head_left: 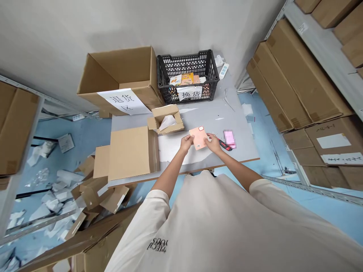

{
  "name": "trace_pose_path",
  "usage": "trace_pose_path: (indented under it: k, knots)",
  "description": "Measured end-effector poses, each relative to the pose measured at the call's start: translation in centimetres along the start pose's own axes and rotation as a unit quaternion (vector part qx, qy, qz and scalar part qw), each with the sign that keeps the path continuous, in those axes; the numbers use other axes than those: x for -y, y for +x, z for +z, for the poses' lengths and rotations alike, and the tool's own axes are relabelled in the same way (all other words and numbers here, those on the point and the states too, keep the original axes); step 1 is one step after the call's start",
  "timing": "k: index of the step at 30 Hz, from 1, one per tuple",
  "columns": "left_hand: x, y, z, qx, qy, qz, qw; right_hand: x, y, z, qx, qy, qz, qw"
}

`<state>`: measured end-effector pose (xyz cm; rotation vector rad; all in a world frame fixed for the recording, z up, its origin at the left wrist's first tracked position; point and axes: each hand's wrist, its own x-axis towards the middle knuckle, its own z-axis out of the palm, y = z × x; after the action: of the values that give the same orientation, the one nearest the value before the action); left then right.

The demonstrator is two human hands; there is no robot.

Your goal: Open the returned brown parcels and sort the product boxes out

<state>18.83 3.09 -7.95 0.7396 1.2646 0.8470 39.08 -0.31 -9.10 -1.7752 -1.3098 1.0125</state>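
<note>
Between my two hands is a flat pink box (199,138) with a white label near its top and a small code near its lower edge. My left hand (186,142) pinches its left side, and my right hand (213,143) grips the right side. Just beyond my right hand lies a red and black box cutter (225,145), partly hidden by the hand. A pixelated pink item (229,138) is beside the cutter. Up and left of my hands, a small opened carton (167,120) contains white paper.
A large open carton (113,102) and a black crate (187,99) holding several small boxes stand at the table's back. Another carton (129,153) covers the left side. Cartons and paper scraps litter the floor at left; shelves (326,41) flank the table (244,149).
</note>
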Motion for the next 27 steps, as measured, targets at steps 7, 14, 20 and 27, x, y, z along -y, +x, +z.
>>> trace_pose_path:
  k: [7,14,20,27]
  knots:
    - [-1.0,-0.5,-1.0,-0.021,0.016,-0.01,1.0,1.1,0.5,-1.0,0.078,0.165,0.084,0.98]
    - [-1.1,-0.8,0.6,-0.068,0.055,0.006,0.996,2.6,0.4,-0.9,0.036,0.084,-0.001,0.996]
    - [-1.3,-1.4,2.1,0.006,-0.043,0.007,0.999,3.2,-0.6,0.1,0.053,-0.116,-0.202,0.971]
    - [-1.8,-1.5,0.3,-0.012,-0.036,-0.012,0.999,2.4,-0.4,-0.2,0.053,-0.133,-0.194,0.97]
